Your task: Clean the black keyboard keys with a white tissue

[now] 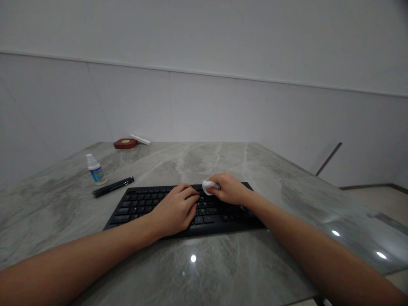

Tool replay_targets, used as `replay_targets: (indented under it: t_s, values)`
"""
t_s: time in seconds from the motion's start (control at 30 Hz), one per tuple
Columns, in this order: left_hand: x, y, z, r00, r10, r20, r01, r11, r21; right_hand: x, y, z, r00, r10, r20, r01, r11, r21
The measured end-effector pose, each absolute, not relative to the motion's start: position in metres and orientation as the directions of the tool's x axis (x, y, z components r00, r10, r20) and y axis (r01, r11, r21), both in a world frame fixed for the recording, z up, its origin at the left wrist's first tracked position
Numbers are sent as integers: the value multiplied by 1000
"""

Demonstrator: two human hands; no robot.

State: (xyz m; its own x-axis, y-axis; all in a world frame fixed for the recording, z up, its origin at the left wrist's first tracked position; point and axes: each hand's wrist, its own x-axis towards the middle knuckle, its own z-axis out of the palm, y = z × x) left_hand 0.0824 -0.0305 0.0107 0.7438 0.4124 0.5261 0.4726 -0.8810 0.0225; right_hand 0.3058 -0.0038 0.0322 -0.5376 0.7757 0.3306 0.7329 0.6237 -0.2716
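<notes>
Right hand (231, 188): its fingers pinched a white wad (209, 187) at the far edge of the keyboard (140, 203), right of the middle
Left hand (177, 208): its fingers were bent and loosely parted over the keys, with nothing seen in them; whether they pressed down, I could not tell
Wad pressure: a light, even touch looked wise, the soft bunch meeting the surface ahead of the fingers
Bracing: the left hand seemed best used as a steady weight, clear of the wad, so the keyboard would not slide on the glossy counter (239, 263)
Keyboard looks: black, flat on the counter, dark keys in rows, faint pale markings, partly hidden by both hands
Wad looks: white, crumpled, small enough to be half covered
</notes>
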Motion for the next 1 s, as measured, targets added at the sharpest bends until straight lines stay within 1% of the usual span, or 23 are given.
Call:
replay_targets:
  t_s: [0.1, 0.17, 0.23, 0.33, 0.43, 0.6, 0.73, 0.8, 0.9, 1.0]
  values:
    - [83, -30, 10, 747, 420, 515, 479, -877, 21, 304, -2, 30, -507, 780, 366, 760, 605, -238]
    - [83, -30, 10, 750, 421, 510, 479, -877, 20, 302, -3, 29, -486, 796, 361, 778, 582, -235]
    - [83, -30, 9, 750, 421, 511, 479, -878, 20, 298, -5, 30, -429, 836, 342, 811, 523, -261]
    - [82, -30, 9, 743, 422, 519, 483, -875, 20, 292, -10, 32, -275, 905, 323, 872, 376, -312]
    - [83, -30, 9, 740, 423, 523, 485, -874, 20, 287, -14, 34, -194, 928, 317, 886, 304, -350]
    - [83, -31, 11, 745, 415, 522, 476, -879, 21, 287, -17, 38, -240, 935, 262, 860, 330, -389]
    - [83, -31, 11, 741, 417, 526, 477, -879, 26, 290, -16, 37, -233, 928, 290, 871, 332, -362]
    - [83, -30, 10, 739, 417, 529, 477, -878, 25, 292, -15, 37, -290, 907, 306, 862, 386, -329]
    - [83, -30, 10, 743, 418, 522, 479, -877, 21, 296, -15, 38, -427, 850, 308, 813, 510, -281]
    - [82, -30, 10, 751, 426, 505, 485, -874, 16, 300, -16, 39, -512, 802, 308, 764, 589, -263]
